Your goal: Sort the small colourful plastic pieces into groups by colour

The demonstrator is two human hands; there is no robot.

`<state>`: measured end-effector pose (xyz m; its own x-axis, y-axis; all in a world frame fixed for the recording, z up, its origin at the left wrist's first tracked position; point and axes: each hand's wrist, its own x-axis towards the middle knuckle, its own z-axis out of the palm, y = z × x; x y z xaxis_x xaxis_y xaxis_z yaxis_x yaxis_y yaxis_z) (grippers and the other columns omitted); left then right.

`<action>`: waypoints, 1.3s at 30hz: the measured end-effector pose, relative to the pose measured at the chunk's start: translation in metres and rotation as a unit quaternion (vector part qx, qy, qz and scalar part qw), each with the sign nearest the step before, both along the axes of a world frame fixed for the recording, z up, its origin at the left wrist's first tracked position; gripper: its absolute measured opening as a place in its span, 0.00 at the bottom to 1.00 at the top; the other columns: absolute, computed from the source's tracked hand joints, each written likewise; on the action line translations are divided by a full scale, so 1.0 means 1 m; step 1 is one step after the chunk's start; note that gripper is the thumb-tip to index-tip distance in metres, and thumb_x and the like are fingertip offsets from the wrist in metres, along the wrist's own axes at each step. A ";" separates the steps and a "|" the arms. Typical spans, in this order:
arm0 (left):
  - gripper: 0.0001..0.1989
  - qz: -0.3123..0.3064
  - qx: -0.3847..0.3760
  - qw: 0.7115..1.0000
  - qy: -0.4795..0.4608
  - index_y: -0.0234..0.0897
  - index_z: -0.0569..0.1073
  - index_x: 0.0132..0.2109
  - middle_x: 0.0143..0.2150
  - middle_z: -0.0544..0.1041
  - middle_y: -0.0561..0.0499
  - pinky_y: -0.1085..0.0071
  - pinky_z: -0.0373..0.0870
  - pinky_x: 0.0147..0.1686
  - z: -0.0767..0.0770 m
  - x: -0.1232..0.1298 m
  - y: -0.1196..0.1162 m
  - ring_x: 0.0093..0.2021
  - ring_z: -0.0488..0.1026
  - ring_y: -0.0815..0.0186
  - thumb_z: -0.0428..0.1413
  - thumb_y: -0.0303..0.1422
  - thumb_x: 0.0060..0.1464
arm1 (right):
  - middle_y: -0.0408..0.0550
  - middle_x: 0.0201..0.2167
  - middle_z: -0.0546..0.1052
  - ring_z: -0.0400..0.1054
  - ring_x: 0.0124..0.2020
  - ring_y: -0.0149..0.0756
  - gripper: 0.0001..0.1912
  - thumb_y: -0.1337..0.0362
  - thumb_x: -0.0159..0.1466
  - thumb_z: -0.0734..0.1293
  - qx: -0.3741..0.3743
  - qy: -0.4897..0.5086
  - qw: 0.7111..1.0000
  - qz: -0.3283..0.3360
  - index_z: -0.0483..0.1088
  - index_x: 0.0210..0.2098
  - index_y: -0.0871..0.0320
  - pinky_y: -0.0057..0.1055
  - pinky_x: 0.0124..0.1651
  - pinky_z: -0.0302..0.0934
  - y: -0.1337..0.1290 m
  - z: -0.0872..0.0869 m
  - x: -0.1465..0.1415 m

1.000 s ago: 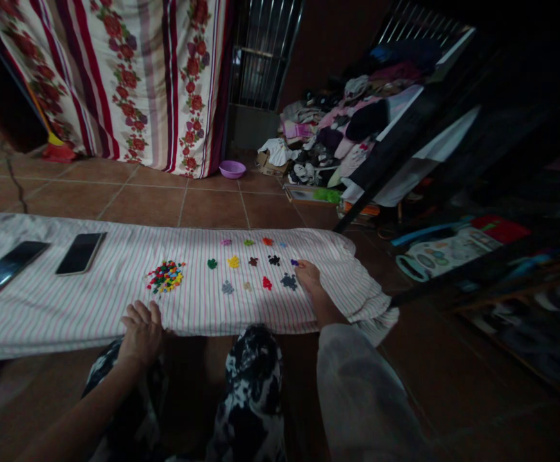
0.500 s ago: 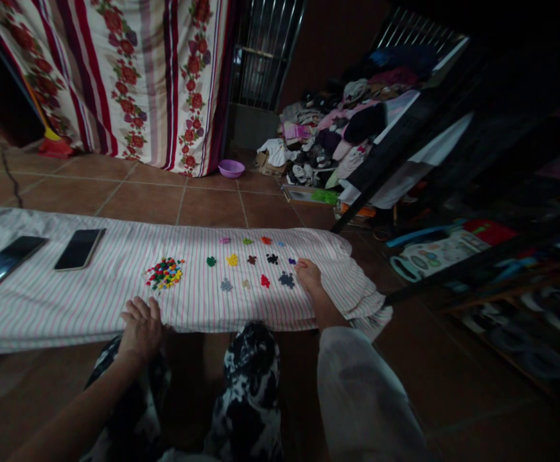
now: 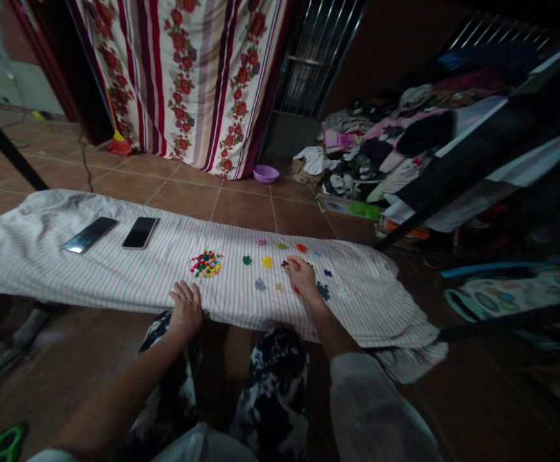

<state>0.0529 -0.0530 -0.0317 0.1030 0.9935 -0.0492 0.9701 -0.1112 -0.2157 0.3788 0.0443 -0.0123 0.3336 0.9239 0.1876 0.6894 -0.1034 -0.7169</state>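
My right hand [image 3: 302, 276] hovers over the sorted piles, its fingers drawn together by the brown pile [image 3: 284, 264]. Whatever is between those fingertips, if anything, is too small to make out. Near it lie small yellow pieces [image 3: 266, 262], orange pieces [image 3: 301, 248], dark grey pieces [image 3: 322, 291] and dark blue pieces [image 3: 327, 273]. Part of the red pile [image 3: 296, 290] is hidden by the hand. At the cloth's front edge my left hand [image 3: 186, 309] rests with fingers spread, just below a mixed heap of colourful small pieces [image 3: 206, 264].
A striped cloth [image 3: 164, 282] covers the low table. Two phones lie to the left, one pale-edged [image 3: 140, 232] and one dark [image 3: 90, 234]. Beyond are a purple basin [image 3: 265, 173], a floral curtain [image 3: 203, 83] and heaped clothes [image 3: 381, 141]. A dark slanted post [image 3: 405, 228] stands at right.
My right hand has moved left from the dark blue pile to the brown one. The view has swung left, so the table appears further right. My left hand stays by the front edge.
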 end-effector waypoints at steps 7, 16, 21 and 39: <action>0.36 -0.001 0.011 0.999 -0.052 0.16 0.55 0.65 0.64 0.53 0.15 0.36 0.49 0.58 -0.005 -0.003 -0.001 0.66 0.52 0.32 0.50 0.39 0.56 | 0.45 0.33 0.79 0.72 0.35 0.33 0.15 0.67 0.59 0.60 0.024 0.015 0.979 0.202 0.77 0.39 0.55 0.31 0.44 0.65 0.007 0.002 -0.105; 0.37 0.011 -0.016 1.000 -0.018 0.17 0.55 0.65 0.64 0.54 0.16 0.38 0.49 0.58 0.002 0.001 0.001 0.65 0.53 0.31 0.53 0.40 0.56 | 0.46 0.35 0.79 0.71 0.39 0.35 0.13 0.70 0.61 0.63 -0.020 -0.091 0.951 0.294 0.79 0.38 0.54 0.30 0.47 0.62 0.027 0.002 -0.191; 0.38 0.001 -0.008 1.000 -0.026 0.16 0.55 0.65 0.64 0.54 0.16 0.38 0.48 0.58 0.001 0.000 0.001 0.65 0.52 0.31 0.53 0.40 0.56 | 0.47 0.36 0.78 0.70 0.40 0.35 0.14 0.71 0.62 0.62 -0.056 -0.144 0.943 0.296 0.79 0.38 0.53 0.28 0.47 0.61 0.038 -0.005 -0.210; 0.39 -0.002 -0.007 1.000 0.025 0.20 0.54 0.66 0.64 0.56 0.20 0.39 0.50 0.58 -0.006 0.000 0.003 0.65 0.54 0.33 0.52 0.44 0.56 | 0.51 0.44 0.75 0.69 0.43 0.34 0.15 0.67 0.65 0.59 -0.159 -0.214 0.946 0.185 0.77 0.42 0.55 0.25 0.44 0.57 0.062 0.000 -0.224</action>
<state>0.0532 -0.0496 -0.0379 0.1038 0.9922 -0.0689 0.9576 -0.1184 -0.2626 0.1549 0.1067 -0.0127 -0.0666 0.9950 -0.0743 0.9404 0.0377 -0.3379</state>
